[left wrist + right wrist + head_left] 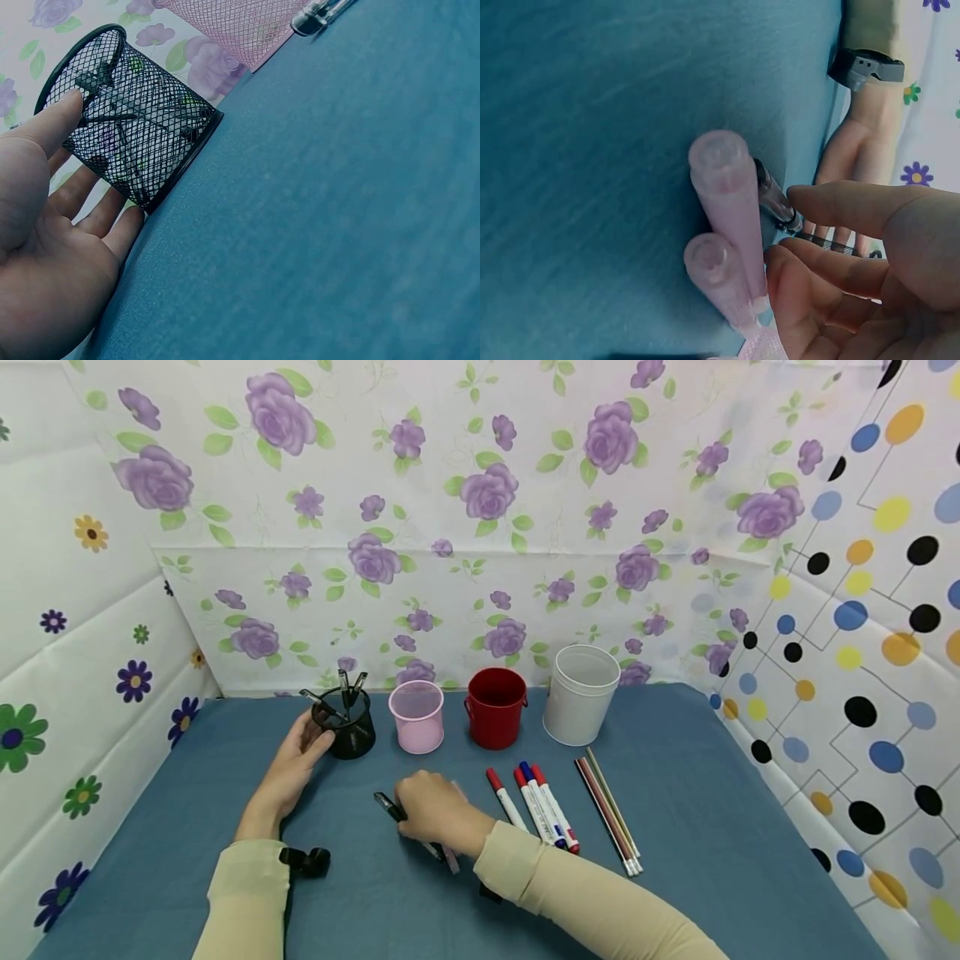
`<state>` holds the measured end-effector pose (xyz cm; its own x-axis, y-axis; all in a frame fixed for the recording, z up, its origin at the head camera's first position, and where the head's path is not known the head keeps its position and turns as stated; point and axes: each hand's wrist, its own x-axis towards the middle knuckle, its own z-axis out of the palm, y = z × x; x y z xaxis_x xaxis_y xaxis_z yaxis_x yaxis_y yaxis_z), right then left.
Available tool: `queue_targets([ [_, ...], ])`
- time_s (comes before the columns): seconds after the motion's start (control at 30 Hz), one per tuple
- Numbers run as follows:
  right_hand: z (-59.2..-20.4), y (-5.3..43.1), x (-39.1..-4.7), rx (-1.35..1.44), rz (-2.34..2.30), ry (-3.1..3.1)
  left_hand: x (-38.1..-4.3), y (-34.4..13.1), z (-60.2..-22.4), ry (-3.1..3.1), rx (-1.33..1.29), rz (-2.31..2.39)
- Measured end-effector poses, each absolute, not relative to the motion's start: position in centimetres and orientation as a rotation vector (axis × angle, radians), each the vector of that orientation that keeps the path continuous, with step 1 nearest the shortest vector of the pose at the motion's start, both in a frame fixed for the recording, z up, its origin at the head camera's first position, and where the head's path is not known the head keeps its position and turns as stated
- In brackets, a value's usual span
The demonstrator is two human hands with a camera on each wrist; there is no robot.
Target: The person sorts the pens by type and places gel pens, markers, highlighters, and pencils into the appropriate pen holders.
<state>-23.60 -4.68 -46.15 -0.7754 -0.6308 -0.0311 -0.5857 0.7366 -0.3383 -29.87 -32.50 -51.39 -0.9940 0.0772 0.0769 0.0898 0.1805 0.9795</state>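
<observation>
My left hand holds the side of a black mesh pen cup, with its thumb near the rim and its fingers lower down. Several black pens lean inside that cup. Near the middle of the table, my right hand pinches a black pen with a clear cap between thumb and fingers. Beside this pen lie two pink pens with translucent ends, mostly covered by the right hand in the head view.
A pink mesh cup, a red bucket and a white bin stand along the back. Red and blue markers lie right of my right hand, with several pencils farther right. Patterned cloth walls border the table.
</observation>
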Motion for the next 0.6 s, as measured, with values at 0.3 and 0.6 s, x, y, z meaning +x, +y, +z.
queue_targets([
  [0.3, -45.94, -5.47, -22.97, -1.009, -0.369, 2.838, -29.8, -32.37, -51.12, -2.401, -0.163, -2.022],
  [0.6, -46.38, -5.55, -23.31, -1.0, -0.488, 2.76, -29.89, -32.46, -51.29, -2.401, -0.171, -2.023],
])
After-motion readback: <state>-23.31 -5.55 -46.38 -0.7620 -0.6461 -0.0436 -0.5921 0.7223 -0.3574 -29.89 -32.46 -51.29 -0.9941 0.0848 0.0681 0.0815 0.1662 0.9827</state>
